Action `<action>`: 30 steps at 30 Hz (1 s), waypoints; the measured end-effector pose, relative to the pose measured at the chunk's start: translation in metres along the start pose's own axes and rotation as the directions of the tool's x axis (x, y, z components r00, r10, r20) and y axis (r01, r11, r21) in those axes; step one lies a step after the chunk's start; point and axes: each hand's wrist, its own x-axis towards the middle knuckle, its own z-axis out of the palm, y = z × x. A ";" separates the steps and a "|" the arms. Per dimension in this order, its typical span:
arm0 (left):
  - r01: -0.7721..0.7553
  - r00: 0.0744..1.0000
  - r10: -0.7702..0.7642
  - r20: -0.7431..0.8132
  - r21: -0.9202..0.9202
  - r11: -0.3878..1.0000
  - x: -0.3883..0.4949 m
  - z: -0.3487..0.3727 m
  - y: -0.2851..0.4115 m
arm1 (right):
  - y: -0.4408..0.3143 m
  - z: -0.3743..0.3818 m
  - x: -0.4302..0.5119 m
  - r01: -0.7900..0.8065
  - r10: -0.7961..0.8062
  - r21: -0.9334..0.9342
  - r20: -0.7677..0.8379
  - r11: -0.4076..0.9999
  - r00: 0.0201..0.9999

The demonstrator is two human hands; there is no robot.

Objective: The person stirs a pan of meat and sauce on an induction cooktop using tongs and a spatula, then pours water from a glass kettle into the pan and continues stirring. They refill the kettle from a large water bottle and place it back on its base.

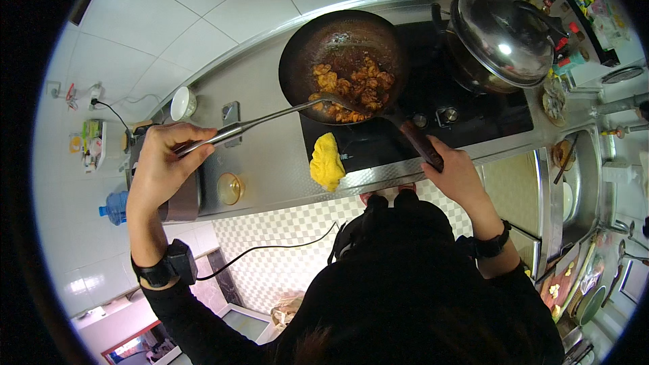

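My left hand [165,162] grips the metal handle of a cooking ladle or spatula [284,111], whose head lies among browned pieces of food [355,86] in a dark wok [304,45]. The pieces look like chopped meat and gather toward the near side of the wok. My right hand [454,170] holds the wok's wooden handle [421,144]. The wok is tilted on the left part of a black glass cooktop [487,116]. A crumpled yellow cloth [327,162] rests at the cooktop's front left edge, between my hands.
A large pot with a domed metal lid [499,35] stands right of the wok. On the steel counter [274,162] are a white bowl [183,103], a phone [231,121] and a small glass bowl [230,188]. Farther right is a sink [583,192]. A black cable [268,247] runs from my left wrist.
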 end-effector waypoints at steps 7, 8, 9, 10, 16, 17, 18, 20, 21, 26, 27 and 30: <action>0.070 0.997 -0.072 0.014 0.106 0.992 -0.012 -0.016 0.017 | 0.004 0.002 0.000 0.029 -0.030 -0.015 -0.020 0.999 0.999; 0.081 0.996 -0.087 0.037 0.131 0.988 -0.010 -0.012 0.016 | 0.005 0.003 -0.001 0.019 -0.019 -0.020 -0.012 1.000 1.000; 0.062 0.996 -0.070 0.054 0.131 0.989 -0.008 -0.008 0.014 | 0.006 0.003 -0.001 0.009 -0.009 -0.024 -0.004 1.000 1.000; 0.019 0.998 -0.026 0.057 0.125 0.992 -0.004 0.001 0.011 | 0.006 0.004 -0.001 0.009 -0.010 -0.024 -0.016 1.000 1.000; 0.119 0.993 -0.114 -0.041 0.177 0.977 0.018 0.080 0.002 | 0.012 0.009 -0.001 0.035 -0.036 -0.007 -0.054 0.999 0.998; 0.177 0.984 -0.170 -0.059 0.147 0.973 0.022 0.093 0.002 | 0.013 0.009 -0.001 0.020 -0.020 -0.010 -0.043 1.000 0.999; 0.098 0.994 -0.090 -0.065 0.130 0.987 0.024 0.100 0.003 | 0.014 0.009 -0.001 0.006 -0.006 -0.014 -0.032 1.000 0.999; 0.106 0.993 -0.101 -0.059 0.104 0.989 0.023 0.100 0.003 | 0.014 0.010 -0.002 0.063 -0.063 -0.005 -0.074 0.998 0.995; 0.119 0.992 -0.115 -0.052 0.083 0.989 0.021 0.092 0.002 | 0.014 0.010 -0.001 0.068 -0.068 -0.002 -0.089 0.998 0.994; 0.112 0.993 -0.112 0.023 -0.035 0.993 0.003 0.046 0.002 | 0.009 0.005 -0.001 0.022 -0.023 -0.006 -0.034 1.000 0.999; 0.113 0.993 -0.112 0.041 -0.025 0.993 0.003 0.046 0.003 | 0.008 0.004 -0.001 -0.017 0.017 0.000 -0.003 1.000 1.000; 0.127 0.990 -0.125 0.064 -0.036 0.991 0.008 0.063 0.012 | 0.005 0.001 -0.002 -0.044 0.044 0.029 0.011 0.999 0.999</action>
